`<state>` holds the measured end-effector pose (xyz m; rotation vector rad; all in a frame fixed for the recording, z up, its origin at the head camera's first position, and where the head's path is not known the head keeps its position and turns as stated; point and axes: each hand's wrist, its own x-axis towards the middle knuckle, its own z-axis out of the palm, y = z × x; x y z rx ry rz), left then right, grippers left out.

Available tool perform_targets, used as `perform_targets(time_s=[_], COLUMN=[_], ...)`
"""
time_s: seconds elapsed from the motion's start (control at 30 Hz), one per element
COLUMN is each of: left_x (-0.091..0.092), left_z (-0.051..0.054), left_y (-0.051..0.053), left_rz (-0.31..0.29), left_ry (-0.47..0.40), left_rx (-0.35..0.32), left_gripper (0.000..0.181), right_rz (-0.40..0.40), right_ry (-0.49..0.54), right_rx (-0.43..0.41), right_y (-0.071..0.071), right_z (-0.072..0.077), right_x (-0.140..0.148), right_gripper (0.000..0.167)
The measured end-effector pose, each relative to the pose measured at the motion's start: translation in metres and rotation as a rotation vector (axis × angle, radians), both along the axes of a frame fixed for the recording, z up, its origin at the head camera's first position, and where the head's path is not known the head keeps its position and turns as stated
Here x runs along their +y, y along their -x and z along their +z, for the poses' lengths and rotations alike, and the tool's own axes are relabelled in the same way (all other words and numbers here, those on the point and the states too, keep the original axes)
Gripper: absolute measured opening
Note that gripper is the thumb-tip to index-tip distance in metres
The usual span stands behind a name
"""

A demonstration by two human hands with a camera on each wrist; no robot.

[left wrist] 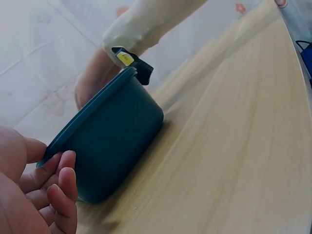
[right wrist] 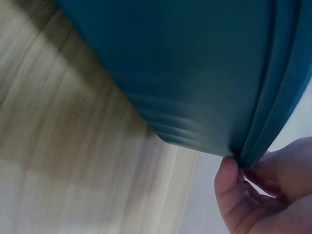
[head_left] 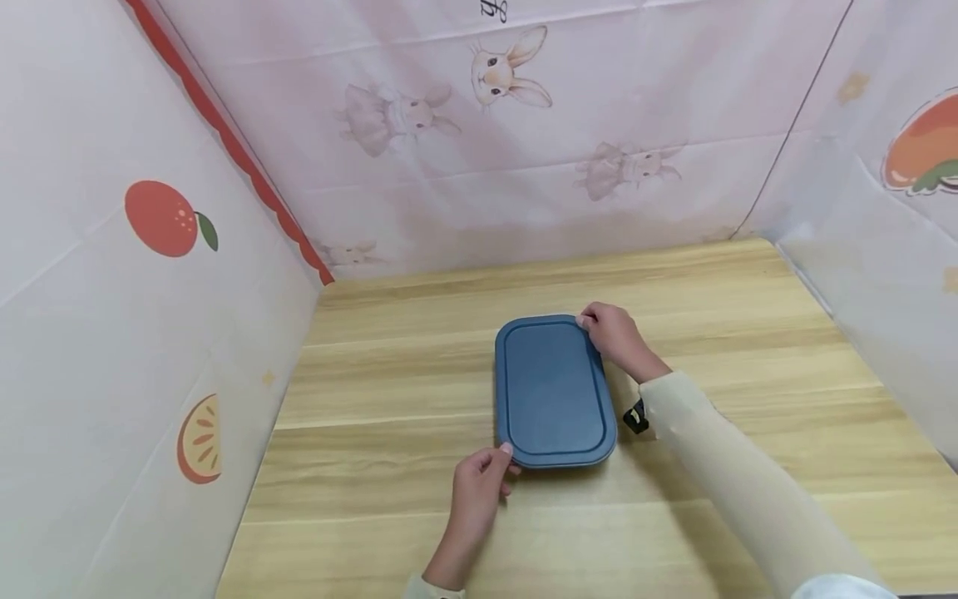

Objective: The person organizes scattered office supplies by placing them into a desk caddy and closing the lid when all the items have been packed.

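A dark blue rectangular food container (left wrist: 117, 136) stands on the wood-grain table, its flat lid (head_left: 555, 387) lying over the top. At the near left corner, my left hand (head_left: 476, 487) pinches the lid's rim, thumb above and fingers curled beneath the edge. My right hand (head_left: 615, 337) grips the rim at the far right corner. In the right wrist view its thumb and fingers (right wrist: 226, 178) close on the lid's edge, beside the container's ribbed side wall (right wrist: 170, 117). What is inside the container is hidden.
The wood-grain table (head_left: 374, 466) runs back to a pink rabbit-print cloth wall (head_left: 464, 191). White cloth walls with fruit prints stand left and right. A black piece with a yellow label (left wrist: 134, 63) sits by the right wrist. Something blue (left wrist: 307, 58) shows beyond the table edge.
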<state>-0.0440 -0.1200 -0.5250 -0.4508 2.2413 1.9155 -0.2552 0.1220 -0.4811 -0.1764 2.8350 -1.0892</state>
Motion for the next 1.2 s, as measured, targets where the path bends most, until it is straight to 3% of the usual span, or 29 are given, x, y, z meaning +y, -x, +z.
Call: perform_targets(time_s=[0.47, 0.53, 0.67, 0.77, 0.87, 0.93, 1.0, 1.1, 1.2], left_x=[0.011, 0.008, -0.004, -0.011, -0.012, -0.008, 0.0, 0.011, 0.018], left_z=[0.002, 0.001, 0.008, 0.022, 0.041, 0.052, 0.057, 0.052, 0.039], left_y=[0.004, 0.003, 0.008, 0.027, 0.057, 0.08, 0.103, 0.129, 0.143], left_rz=[-0.021, -0.032, 0.01, 0.074, 0.045, -0.041, -0.153, -0.331, -0.469], left_ry=[-0.032, 0.019, 0.308, 0.526, 0.63, 0.685, 0.769, 0.91, 1.025], left_rx=[-0.038, -0.04, 0.067, 0.226, 0.346, 0.378, 0.398, 0.4, 0.367], left_gripper=[0.04, 0.041, 0.036, 0.032, 0.036, 0.042, 0.049, 0.06, 0.067], right_rz=[0.033, 0.044, 0.049, 0.052, 0.113, 0.173, 0.22, 0.255, 0.273], right_ry=[-0.062, -0.077, -0.139, -0.186, -0.195, -0.181, -0.171, -0.177, -0.196], right_rx=[-0.098, -0.105, -0.035, 0.08, 0.174, 0.23, 0.271, 0.298, 0.276], right_y=[0.007, 0.006, -0.004, -0.026, -0.059, -0.082, -0.102, -0.124, -0.138], right_z=[0.005, 0.004, 0.006, 0.011, 0.014, 0.013, 0.01, 0.002, -0.006], right_x=[0.007, 0.007, 0.005, 0.001, -0.006, -0.01, -0.012, -0.012, -0.013], right_gripper=[0.03, 0.032, 0.045, 0.055, 0.059, 0.058, 0.056, 0.055, 0.056])
